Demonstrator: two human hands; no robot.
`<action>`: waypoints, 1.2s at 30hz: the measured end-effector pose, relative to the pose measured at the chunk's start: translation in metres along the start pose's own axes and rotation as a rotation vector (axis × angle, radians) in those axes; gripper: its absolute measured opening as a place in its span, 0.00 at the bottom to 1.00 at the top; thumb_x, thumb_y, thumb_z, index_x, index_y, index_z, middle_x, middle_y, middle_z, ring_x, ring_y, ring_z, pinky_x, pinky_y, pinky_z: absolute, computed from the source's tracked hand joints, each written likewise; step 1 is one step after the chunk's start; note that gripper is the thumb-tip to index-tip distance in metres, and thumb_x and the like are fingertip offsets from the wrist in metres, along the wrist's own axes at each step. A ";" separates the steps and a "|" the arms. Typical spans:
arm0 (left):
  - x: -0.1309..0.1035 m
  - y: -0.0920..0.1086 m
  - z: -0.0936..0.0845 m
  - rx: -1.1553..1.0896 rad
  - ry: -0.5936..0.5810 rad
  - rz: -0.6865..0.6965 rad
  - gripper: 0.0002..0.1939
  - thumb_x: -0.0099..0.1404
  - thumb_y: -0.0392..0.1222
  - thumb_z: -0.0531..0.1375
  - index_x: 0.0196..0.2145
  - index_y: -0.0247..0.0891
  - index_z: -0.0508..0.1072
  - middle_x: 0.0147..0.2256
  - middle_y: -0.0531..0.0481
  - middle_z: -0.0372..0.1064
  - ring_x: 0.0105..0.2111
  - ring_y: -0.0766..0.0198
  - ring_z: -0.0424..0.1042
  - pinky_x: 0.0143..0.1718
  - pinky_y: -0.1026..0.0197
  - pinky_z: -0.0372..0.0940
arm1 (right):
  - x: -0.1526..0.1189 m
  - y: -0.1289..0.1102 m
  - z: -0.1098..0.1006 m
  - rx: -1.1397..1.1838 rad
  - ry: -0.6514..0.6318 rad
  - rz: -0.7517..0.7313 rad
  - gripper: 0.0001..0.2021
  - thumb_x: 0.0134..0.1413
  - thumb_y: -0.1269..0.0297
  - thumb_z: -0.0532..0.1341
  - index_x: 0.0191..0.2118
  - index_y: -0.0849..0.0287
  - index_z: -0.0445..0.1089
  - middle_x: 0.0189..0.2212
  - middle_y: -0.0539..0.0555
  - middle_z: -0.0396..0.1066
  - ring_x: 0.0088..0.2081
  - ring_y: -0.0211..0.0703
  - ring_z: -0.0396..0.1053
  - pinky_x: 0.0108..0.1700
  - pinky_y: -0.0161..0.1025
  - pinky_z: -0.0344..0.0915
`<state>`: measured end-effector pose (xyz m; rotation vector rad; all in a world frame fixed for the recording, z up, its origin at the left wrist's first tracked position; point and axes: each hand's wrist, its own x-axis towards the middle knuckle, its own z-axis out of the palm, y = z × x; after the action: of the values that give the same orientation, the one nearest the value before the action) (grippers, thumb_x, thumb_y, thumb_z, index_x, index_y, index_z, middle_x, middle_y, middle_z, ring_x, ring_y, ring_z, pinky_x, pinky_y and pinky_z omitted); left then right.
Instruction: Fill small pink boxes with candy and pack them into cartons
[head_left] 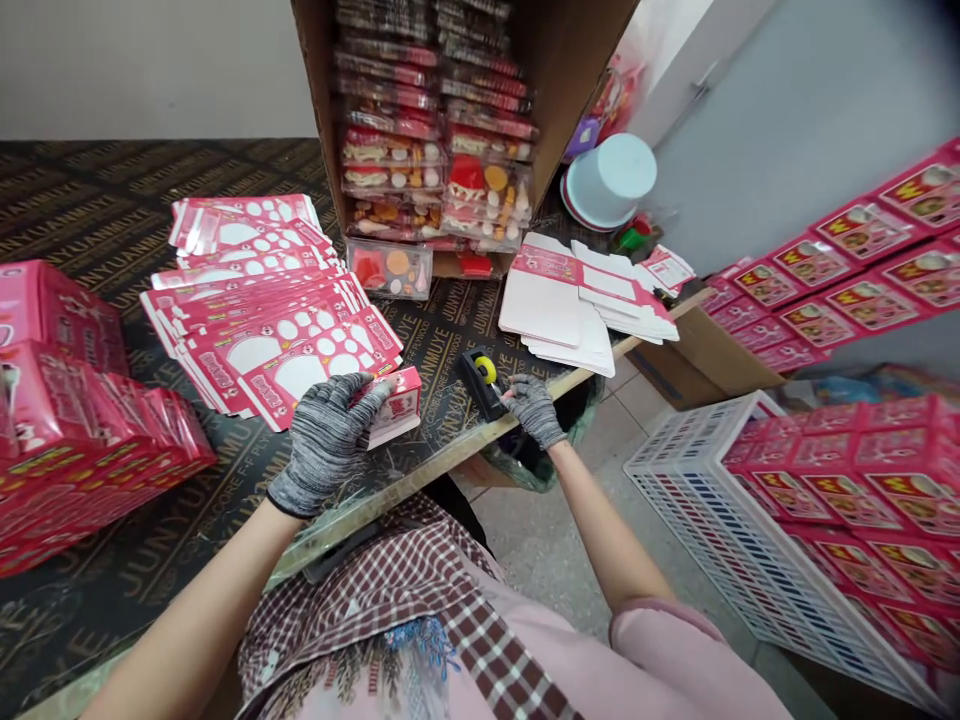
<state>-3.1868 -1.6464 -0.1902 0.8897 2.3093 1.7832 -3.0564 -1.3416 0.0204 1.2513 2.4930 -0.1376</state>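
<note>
My left hand (328, 438), in a grey knit glove with bare fingertips, is closed around a small pink and white carton (397, 408) above the table's near edge. Just to its right, a black tape dispenser (480, 385) with a yellow core sits at the edge. My right hand (532, 408), gloved the same way, is at the dispenser's front end. Its thumb and finger are pinched together on the end of the tape, which is too small to show clearly. Pink printed cards (315, 365) with white cut-outs lie fanned beyond my left hand.
An upright cardboard box (574, 90) holds stacked clear packs (487, 195). Flat white-and-pink cartons (540, 305) lie at the right. Pink boxes (82, 440) are piled at the left. Below right stands a white crate (712, 530) of pink boxes; a bag-lined bin (559, 465) hangs under the edge.
</note>
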 end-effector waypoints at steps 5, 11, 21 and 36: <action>-0.003 -0.002 0.004 -0.036 0.015 -0.041 0.16 0.70 0.34 0.58 0.51 0.43 0.82 0.43 0.38 0.80 0.38 0.49 0.78 0.36 0.53 0.69 | -0.022 0.005 -0.005 0.135 0.092 0.105 0.11 0.47 0.54 0.64 0.30 0.57 0.75 0.41 0.57 0.79 0.44 0.49 0.74 0.52 0.49 0.70; -0.001 -0.001 0.003 -0.019 -0.002 -0.026 0.16 0.72 0.35 0.56 0.50 0.41 0.82 0.42 0.36 0.80 0.38 0.47 0.78 0.35 0.52 0.68 | -0.048 0.016 0.015 0.175 0.172 0.262 0.13 0.38 0.52 0.66 0.22 0.57 0.71 0.24 0.52 0.73 0.31 0.45 0.69 0.45 0.48 0.69; 0.000 0.006 -0.003 -0.002 0.010 0.000 0.16 0.70 0.34 0.56 0.54 0.37 0.75 0.42 0.38 0.79 0.38 0.50 0.78 0.36 0.53 0.70 | -0.066 -0.063 0.014 0.390 0.201 0.283 0.21 0.49 0.44 0.63 0.36 0.59 0.77 0.20 0.46 0.65 0.23 0.37 0.58 0.29 0.37 0.58; 0.000 0.006 -0.016 -0.194 -0.053 0.061 0.17 0.72 0.33 0.52 0.54 0.37 0.73 0.48 0.38 0.77 0.45 0.54 0.77 0.44 0.52 0.73 | -0.063 -0.189 0.071 1.207 -0.805 0.381 0.21 0.53 0.48 0.67 0.41 0.63 0.81 0.10 0.41 0.50 0.15 0.31 0.42 0.20 0.34 0.45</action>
<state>-3.1906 -1.6593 -0.1799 0.9707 2.0556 1.9414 -3.1530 -1.5207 -0.0367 1.5321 1.3226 -1.8005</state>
